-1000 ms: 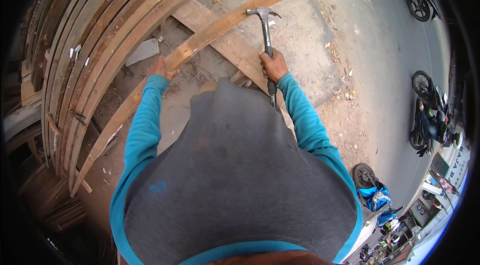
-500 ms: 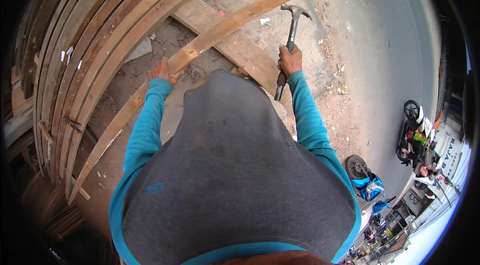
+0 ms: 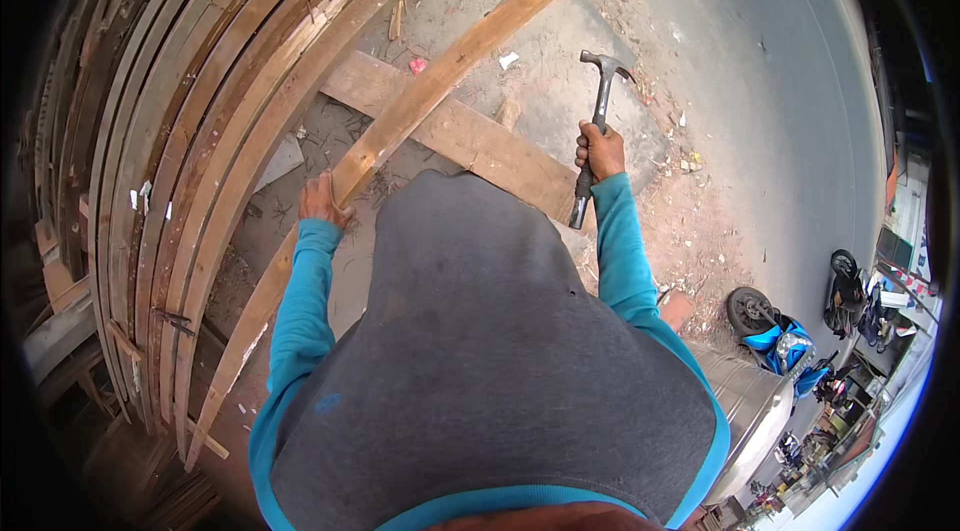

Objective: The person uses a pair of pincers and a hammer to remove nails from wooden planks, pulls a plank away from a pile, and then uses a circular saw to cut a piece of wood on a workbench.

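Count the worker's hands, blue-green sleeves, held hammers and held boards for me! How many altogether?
Hands: 2 (left hand, right hand)
Blue-green sleeves: 2 (left sleeve, right sleeve)
Held hammers: 1 (claw hammer)
Held boards: 1 (long board)
Total: 6

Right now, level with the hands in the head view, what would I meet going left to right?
Lumber stack → left hand gripping a plank → right hand holding the hammer → road.
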`<action>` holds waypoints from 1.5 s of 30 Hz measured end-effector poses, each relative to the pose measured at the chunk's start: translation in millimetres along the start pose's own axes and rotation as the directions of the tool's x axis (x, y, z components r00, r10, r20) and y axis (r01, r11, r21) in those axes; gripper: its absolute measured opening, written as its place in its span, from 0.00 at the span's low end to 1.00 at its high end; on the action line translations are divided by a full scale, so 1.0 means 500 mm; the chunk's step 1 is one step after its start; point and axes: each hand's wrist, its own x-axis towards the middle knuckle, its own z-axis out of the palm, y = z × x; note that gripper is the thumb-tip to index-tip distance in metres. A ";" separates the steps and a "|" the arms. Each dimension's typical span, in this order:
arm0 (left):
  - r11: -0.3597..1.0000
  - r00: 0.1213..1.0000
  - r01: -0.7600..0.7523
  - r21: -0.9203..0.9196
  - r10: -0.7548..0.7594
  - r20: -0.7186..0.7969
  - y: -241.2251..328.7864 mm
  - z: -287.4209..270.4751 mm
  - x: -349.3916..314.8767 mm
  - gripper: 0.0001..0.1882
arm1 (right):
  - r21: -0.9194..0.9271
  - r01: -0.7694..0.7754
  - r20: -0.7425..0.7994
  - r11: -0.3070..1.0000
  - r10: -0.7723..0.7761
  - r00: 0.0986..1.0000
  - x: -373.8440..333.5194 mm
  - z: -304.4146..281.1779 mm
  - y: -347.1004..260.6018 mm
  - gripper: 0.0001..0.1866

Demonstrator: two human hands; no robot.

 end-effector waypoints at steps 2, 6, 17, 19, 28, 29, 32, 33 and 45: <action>0.992 0.995 -0.054 -0.112 0.063 0.075 -0.029 -0.008 0.013 0.47 | 0.068 -0.037 -0.020 0.997 0.039 0.999 0.008 -0.025 0.009 0.10; 0.959 0.974 -0.174 -0.226 0.201 0.101 -0.027 -0.022 0.006 0.45 | 0.083 -0.028 -0.061 0.996 0.033 0.998 0.004 -0.047 0.015 0.11; 0.993 0.987 -0.103 -0.055 0.109 0.115 0.021 -0.045 -0.012 0.39 | 0.050 -0.019 -0.110 0.999 0.024 0.994 -0.004 -0.055 0.044 0.12; 0.994 0.985 -0.084 -0.063 0.093 0.144 0.025 -0.056 0.008 0.38 | 0.040 -0.017 -0.113 0.999 0.021 0.993 -0.007 -0.046 0.049 0.12; 0.806 0.786 0.360 -0.470 0.009 0.618 -0.031 -0.036 0.036 0.44 | -0.265 0.197 0.016 0.944 -0.200 0.980 -0.060 0.027 -0.034 0.14; 0.843 0.821 0.331 -0.424 -0.036 0.570 -0.001 -0.063 0.024 0.43 | -0.282 0.327 0.052 0.902 -0.326 0.944 -0.070 0.038 -0.044 0.15; 0.929 0.911 0.239 -0.283 -0.114 0.395 0.068 -0.090 -0.026 0.40 | -0.200 0.438 0.162 0.877 -0.411 0.897 -0.080 0.056 -0.067 0.16; 0.970 0.957 0.178 -0.167 -0.131 0.259 0.078 -0.088 -0.040 0.40 | -0.302 0.395 0.295 0.867 -0.309 0.904 -0.076 0.057 -0.073 0.16; 0.997 0.973 -0.042 0.059 0.054 -0.226 0.046 0.089 -0.119 0.30 | -0.273 0.958 0.948 -0.090 -0.195 0.252 -0.184 0.178 -0.143 0.19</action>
